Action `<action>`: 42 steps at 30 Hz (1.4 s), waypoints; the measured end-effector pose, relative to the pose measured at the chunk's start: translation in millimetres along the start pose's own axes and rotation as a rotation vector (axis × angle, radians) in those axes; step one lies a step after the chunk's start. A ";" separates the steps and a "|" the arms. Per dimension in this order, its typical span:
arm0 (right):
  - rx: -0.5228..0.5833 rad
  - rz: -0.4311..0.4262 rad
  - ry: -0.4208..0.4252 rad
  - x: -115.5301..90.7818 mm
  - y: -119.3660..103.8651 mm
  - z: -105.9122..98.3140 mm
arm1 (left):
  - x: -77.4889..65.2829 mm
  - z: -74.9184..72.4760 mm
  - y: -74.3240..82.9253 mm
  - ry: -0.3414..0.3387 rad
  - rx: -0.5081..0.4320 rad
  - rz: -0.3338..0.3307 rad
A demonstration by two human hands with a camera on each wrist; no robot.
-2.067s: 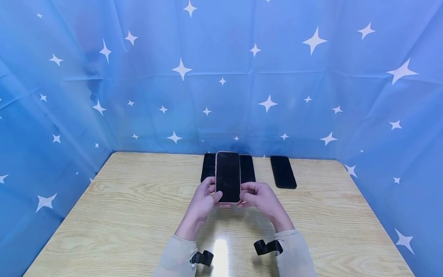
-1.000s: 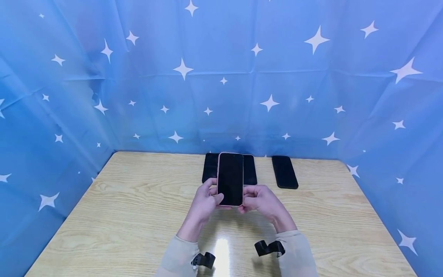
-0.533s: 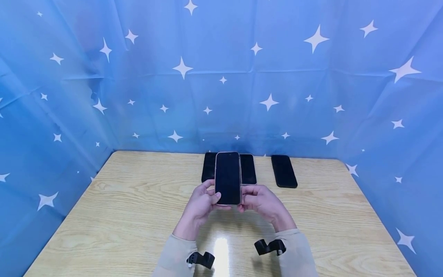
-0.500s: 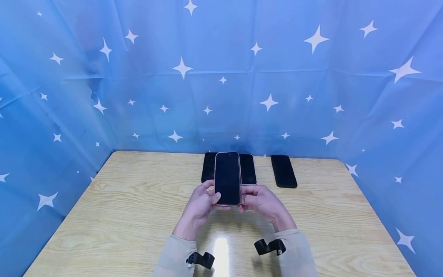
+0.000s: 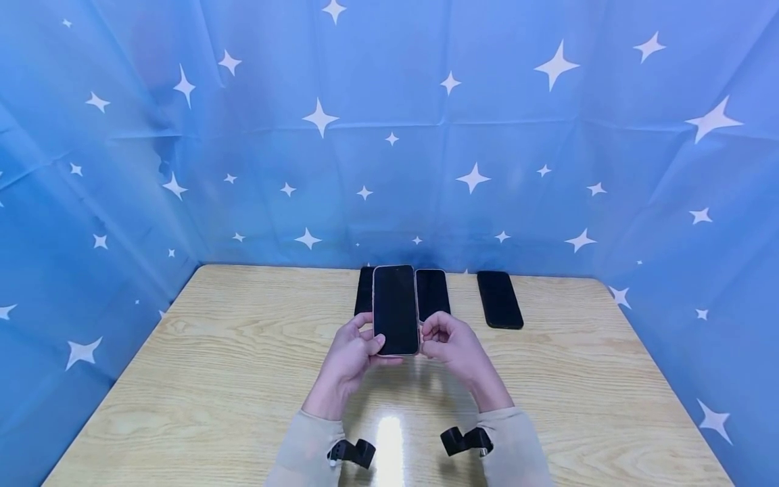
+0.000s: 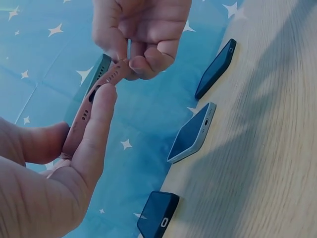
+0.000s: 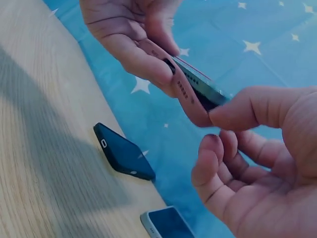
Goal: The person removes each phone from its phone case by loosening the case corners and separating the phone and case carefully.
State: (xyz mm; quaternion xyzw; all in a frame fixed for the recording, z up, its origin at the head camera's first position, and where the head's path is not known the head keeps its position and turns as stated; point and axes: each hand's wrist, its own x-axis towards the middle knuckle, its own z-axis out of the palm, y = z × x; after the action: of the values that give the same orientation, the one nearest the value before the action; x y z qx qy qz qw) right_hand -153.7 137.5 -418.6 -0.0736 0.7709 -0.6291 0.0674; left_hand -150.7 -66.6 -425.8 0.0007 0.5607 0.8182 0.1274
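A dark-screened smartphone in a pink phone case is held up above the table, its bottom edge toward me. My left hand grips its left side, thumb over the lower screen corner and fingers behind. With thumb and fingers my right hand pinches the case's lower right corner. There the case bends away from the phone, and a gap shows the phone's greenish metal edge in the right wrist view. The rest of the case's back is hidden.
Behind the held phone, a black-cased phone and a light-edged phone lie on the wooden table. Another black phone lies farther right. A blue star-patterned curtain rises along the table's back edge.
The held phone has shifted slightly left in the head view. A gap between it and the right hand's fingers has widened as the right hand draws the case corner outward.
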 end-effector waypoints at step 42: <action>0.012 0.119 -0.110 -9.8 -4.0 3.8 | -2.7 -0.8 2.2 -0.010 0.206 0.023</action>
State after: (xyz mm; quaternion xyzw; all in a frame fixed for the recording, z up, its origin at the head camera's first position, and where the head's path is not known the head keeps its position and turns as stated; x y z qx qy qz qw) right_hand -143.3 135.0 -415.3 -0.0617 0.7653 -0.6236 0.1471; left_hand -148.7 -68.6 -423.7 0.0242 0.6410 0.7578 0.1200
